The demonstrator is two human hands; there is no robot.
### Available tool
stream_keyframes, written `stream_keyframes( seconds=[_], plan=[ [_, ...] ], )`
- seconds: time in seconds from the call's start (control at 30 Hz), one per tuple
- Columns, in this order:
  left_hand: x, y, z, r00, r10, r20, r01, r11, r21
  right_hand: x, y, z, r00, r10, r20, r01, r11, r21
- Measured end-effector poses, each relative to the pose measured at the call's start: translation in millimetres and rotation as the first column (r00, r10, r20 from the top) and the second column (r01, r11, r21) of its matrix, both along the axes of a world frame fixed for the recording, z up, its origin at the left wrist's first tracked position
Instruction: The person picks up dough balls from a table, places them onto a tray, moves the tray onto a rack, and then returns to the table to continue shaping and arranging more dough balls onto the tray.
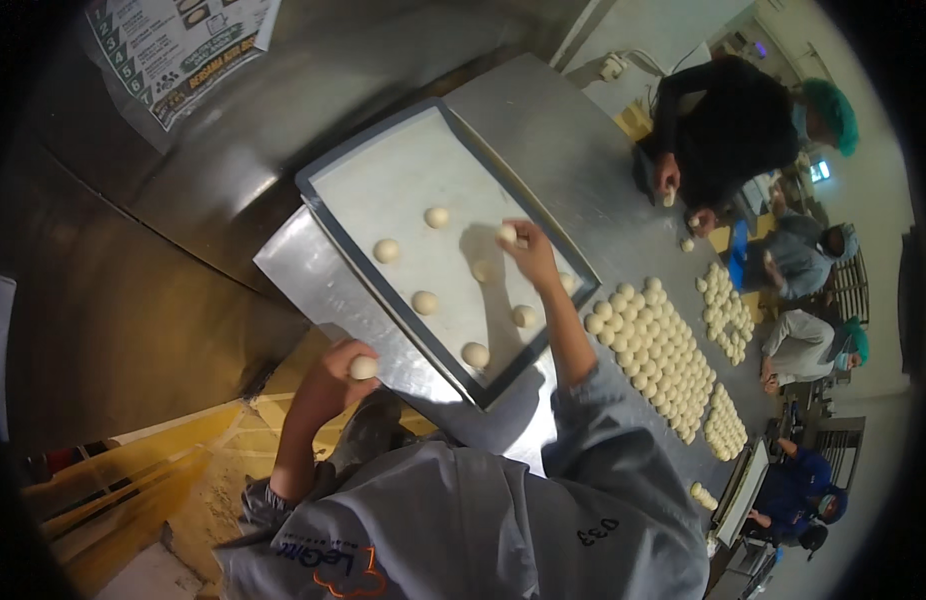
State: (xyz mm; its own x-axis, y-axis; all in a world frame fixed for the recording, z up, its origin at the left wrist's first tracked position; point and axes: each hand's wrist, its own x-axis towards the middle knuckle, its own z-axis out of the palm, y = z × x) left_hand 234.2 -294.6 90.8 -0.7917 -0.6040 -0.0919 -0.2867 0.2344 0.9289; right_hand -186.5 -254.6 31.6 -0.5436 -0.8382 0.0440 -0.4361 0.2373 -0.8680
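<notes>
A dark-rimmed baking tray (328, 205) lined with pale paper lies on the steel table (543, 130). Several small round dough balls (425, 301) sit spaced out on it. My right hand (531, 252) reaches over the tray's far right part and pinches one dough ball (507, 232) at its fingertips, just above the paper. Below the tray's near left corner, off the table's edge, my left hand (333, 375) is curled around another dough ball (363, 367).
To the right of the tray, several dough balls (658, 345) are packed in rows on the table, with more groups farther right. A person in black with a green hair net works at the table's far end. Other people sit beyond. A printed sheet hangs on the steel wall.
</notes>
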Motion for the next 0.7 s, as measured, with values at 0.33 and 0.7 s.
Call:
stream_keyframes(
  seconds=[0.33, 0.7],
  plan=[
    [81.1, -44.4, 3.4, 0.925, 0.354, 0.14, -0.369, 0.924, 0.102, -40.6, -166.8, -61.5, 0.909, -0.035, -0.416, 0.164, 0.946, 0.279],
    [-84.5, -202.6, -26.3, 0.967, 0.235, -0.098, -0.254, 0.9, -0.355, 87.9, 114.5, -16.2, 0.771, -0.353, -0.53, 0.44, 0.897, 0.043]
  ],
)
